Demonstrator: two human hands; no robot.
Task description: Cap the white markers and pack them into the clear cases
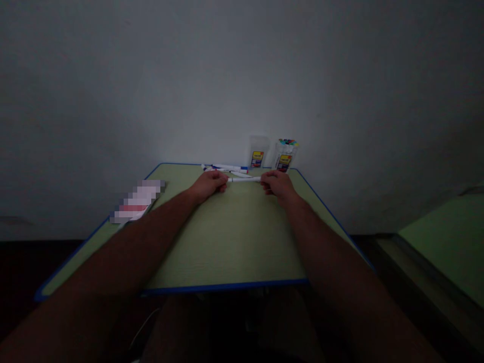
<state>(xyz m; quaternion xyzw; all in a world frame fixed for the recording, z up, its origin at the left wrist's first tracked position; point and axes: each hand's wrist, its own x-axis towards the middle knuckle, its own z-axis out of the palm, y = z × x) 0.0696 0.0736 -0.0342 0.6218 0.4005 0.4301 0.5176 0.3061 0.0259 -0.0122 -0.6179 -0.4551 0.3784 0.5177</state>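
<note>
Between my two hands a white marker pen (pixel 245 179) is held level, just above or on the far part of the table. My left hand (pixel 210 184) pinches its left end, and my right hand (pixel 278 184) has its fingers closed round the right end. Right behind it lie several loose white markers (pixel 229 167), some with blue or red ends. A clear plastic case (pixel 258 151) with a yellow label stands against the wall. To its right, beyond my right hand, a second clear case (pixel 286 154) is filled with markers with coloured ends.
The pale green table (pixel 230 247) has a blue edge strip. A blurred-out white and red flat item (pixel 138 201) lies on its left side. The grey wall (pixel 212 75) rises directly behind the table. A green panel (pixel 449 237) stands at the far right.
</note>
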